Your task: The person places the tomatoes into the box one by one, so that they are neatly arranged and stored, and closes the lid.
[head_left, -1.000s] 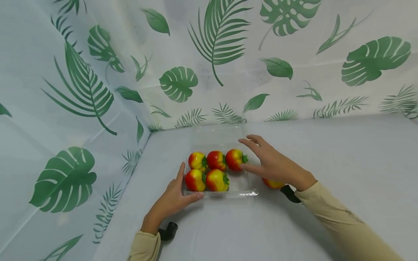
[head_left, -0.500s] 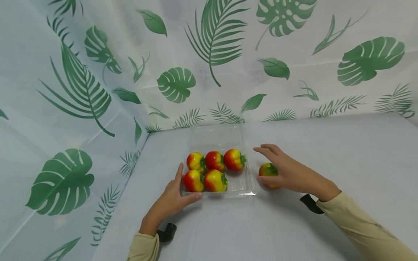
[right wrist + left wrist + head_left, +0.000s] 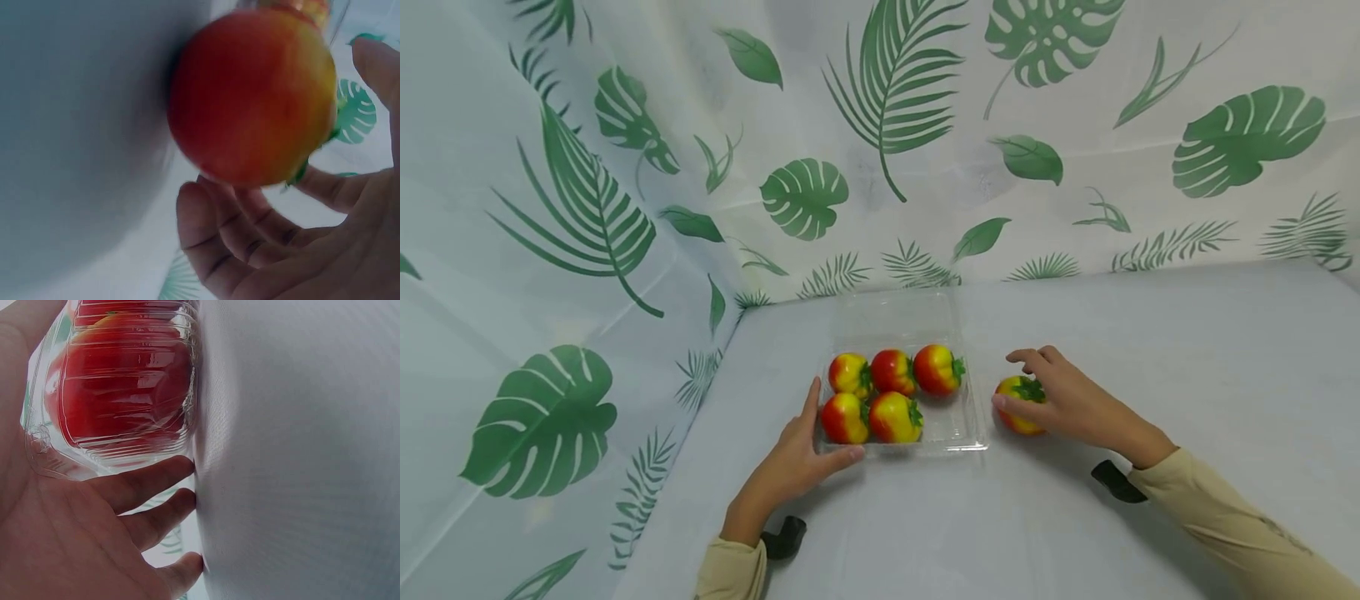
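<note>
A clear plastic clamshell box (image 3: 953, 427) lies with its lid open toward the wall. Inside are several red-and-yellow persimmons (image 3: 898, 417) with green leafy tops, and its front right spot is bare. My left hand (image 3: 793, 454) rests at the box's left front corner, fingers along the side and thumb at the front edge. In the left wrist view, straight fingertips (image 3: 181, 500) meet the table beside the box. Right of the box, one more persimmon (image 3: 250, 100) sits on the table. My right hand (image 3: 1067, 404) is loosely spread around it, the thumb apart from it in the right wrist view.
The table has a pale grey cover (image 3: 1187, 358). Behind and at the left hang white sheets (image 3: 925, 233) printed with green leaves. The raised clear lid (image 3: 895, 310) stands close to the back sheet. Each wrist wears a black strap mount (image 3: 1118, 482).
My right hand has moved right, from over the box's right side to the loose persimmon, and then lowered with its fingers curving more. My left hand has stayed at the box.
</note>
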### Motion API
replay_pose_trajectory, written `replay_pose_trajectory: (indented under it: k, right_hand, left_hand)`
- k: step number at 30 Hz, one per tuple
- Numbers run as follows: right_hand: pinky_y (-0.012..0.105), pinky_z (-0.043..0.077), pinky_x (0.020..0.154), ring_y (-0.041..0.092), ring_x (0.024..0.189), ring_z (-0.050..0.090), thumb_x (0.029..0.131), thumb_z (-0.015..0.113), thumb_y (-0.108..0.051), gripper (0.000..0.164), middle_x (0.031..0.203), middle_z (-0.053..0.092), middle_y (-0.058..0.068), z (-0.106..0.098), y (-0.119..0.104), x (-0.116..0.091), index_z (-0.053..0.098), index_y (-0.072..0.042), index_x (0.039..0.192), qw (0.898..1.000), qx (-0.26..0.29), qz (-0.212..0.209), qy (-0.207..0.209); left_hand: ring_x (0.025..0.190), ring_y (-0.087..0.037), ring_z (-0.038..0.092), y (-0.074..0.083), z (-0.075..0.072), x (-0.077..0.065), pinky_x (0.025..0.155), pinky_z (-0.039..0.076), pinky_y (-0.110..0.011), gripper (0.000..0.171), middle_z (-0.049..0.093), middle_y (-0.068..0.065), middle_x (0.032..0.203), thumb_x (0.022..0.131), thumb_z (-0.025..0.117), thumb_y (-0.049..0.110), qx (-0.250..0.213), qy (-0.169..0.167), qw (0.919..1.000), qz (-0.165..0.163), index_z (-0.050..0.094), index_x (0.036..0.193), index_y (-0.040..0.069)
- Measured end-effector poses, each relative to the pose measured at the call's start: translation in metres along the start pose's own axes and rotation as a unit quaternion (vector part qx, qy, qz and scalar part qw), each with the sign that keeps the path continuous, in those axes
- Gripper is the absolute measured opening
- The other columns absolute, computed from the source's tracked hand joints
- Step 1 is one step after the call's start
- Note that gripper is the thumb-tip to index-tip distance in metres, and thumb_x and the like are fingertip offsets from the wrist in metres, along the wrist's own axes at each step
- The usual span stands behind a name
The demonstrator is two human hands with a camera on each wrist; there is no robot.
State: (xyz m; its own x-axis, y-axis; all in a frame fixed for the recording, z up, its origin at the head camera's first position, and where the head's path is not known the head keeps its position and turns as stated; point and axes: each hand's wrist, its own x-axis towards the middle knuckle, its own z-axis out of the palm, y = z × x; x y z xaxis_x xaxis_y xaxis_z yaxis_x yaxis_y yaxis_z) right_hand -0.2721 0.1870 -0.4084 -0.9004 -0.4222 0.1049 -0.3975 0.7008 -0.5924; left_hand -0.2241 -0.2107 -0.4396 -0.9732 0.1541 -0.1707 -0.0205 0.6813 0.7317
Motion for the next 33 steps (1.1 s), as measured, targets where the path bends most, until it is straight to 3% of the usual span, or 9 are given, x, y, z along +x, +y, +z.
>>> replay_pose_trajectory:
  k: [2,7,10,18,24,33]
  right_hand:
    - [0.055,0.059,0.090,0.042,0.115,0.062,0.096,0.080,-0.047,0.076,0.129,0.054,0.027,0.0027,-0.0002,-0.0002,0.055,0.005,0.144,1.000,0.007,0.011,-0.004]
    - [0.039,0.058,0.076,0.027,0.094,0.061,0.091,0.084,-0.048,0.071,0.117,0.058,0.019,0.0034,0.0003,0.0011,0.061,0.003,0.135,1.000,-0.002,0.012,-0.019]
    - [0.036,0.057,0.074,0.024,0.093,0.059,0.089,0.085,-0.047,0.066,0.113,0.060,0.014,0.0019,0.0002,0.0018,0.064,0.000,0.131,1.000,-0.005,0.008,-0.030]
    - [0.036,0.057,0.075,0.022,0.094,0.059,0.089,0.087,-0.044,0.064,0.111,0.061,0.008,-0.0031,0.0008,0.0020,0.066,0.000,0.131,0.999,-0.003,-0.011,-0.041]
    - [0.035,0.058,0.079,0.022,0.098,0.059,0.092,0.086,-0.041,0.062,0.119,0.061,0.011,-0.0035,0.0018,0.0040,0.066,-0.001,0.135,0.999,0.006,-0.026,-0.038]
    - [0.038,0.059,0.083,0.024,0.105,0.058,0.095,0.082,-0.034,0.057,0.128,0.058,0.011,-0.0044,-0.0026,0.0037,0.064,-0.006,0.142,0.998,0.017,-0.060,0.003]
  left_hand:
    - [0.158,-0.046,0.023,-0.0006,0.0008,-0.0005,0.120,0.023,-0.073,0.125,0.017,-0.020,0.176,0.089,0.080,0.062,0.003,0.002,1.0000,0.001,-0.002,0.174,0.022]
    - [0.157,-0.048,0.025,0.0010,-0.0008,-0.0008,0.119,0.024,-0.075,0.125,0.019,-0.023,0.175,0.089,0.081,0.060,0.007,0.007,0.9999,0.011,-0.001,0.174,0.019]
    - [0.157,-0.047,0.023,0.0015,-0.0015,-0.0015,0.120,0.023,-0.074,0.125,0.018,-0.021,0.176,0.089,0.081,0.060,0.003,0.004,1.0000,0.009,-0.001,0.174,0.019]
    - [0.158,-0.045,0.022,-0.0013,-0.0001,-0.0009,0.120,0.023,-0.074,0.125,0.018,-0.020,0.176,0.089,0.080,0.062,-0.003,-0.002,1.0000,0.001,-0.001,0.174,0.021]
    - [0.158,-0.045,0.023,0.0008,0.0000,-0.0015,0.120,0.024,-0.074,0.126,0.019,-0.020,0.175,0.088,0.081,0.063,-0.002,0.001,1.0000,-0.007,-0.001,0.174,0.022]
    - [0.157,-0.047,0.023,-0.0018,0.0000,0.0000,0.120,0.024,-0.074,0.125,0.022,-0.025,0.173,0.088,0.079,0.066,0.006,0.000,0.9999,-0.008,-0.001,0.174,0.022]
